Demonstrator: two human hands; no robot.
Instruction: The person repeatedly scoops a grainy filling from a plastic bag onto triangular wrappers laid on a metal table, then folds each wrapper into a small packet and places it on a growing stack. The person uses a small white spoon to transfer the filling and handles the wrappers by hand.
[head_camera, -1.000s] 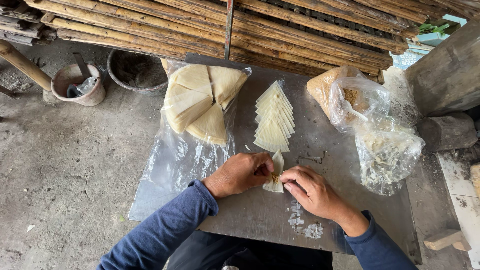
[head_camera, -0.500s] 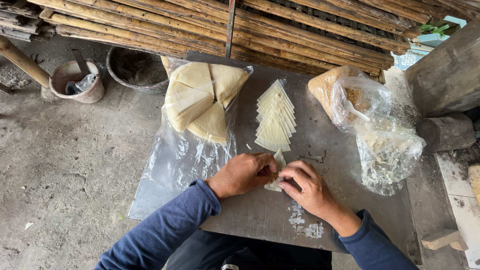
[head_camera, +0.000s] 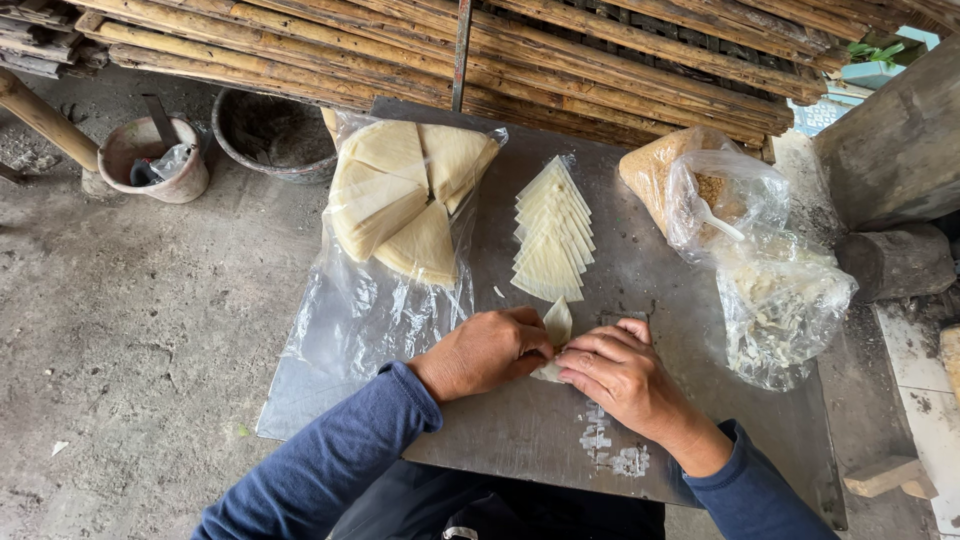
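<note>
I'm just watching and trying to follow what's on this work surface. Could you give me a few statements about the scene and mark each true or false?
1. Both hands, the left hand and the right hand, pinch one pale wrapper piece between them. True.
2. The fanned row of cut wrappers lies on the concrete floor. False: it lies on the metal sheet, just beyond the hands.
3. The big stack of wedge-shaped sheets rests on clear plastic. True.
4. The plastic bag of brown filling holds a white spoon. True.
5. The small bucket stands on the metal sheet. False: it stands on the floor, at the far left.
</note>
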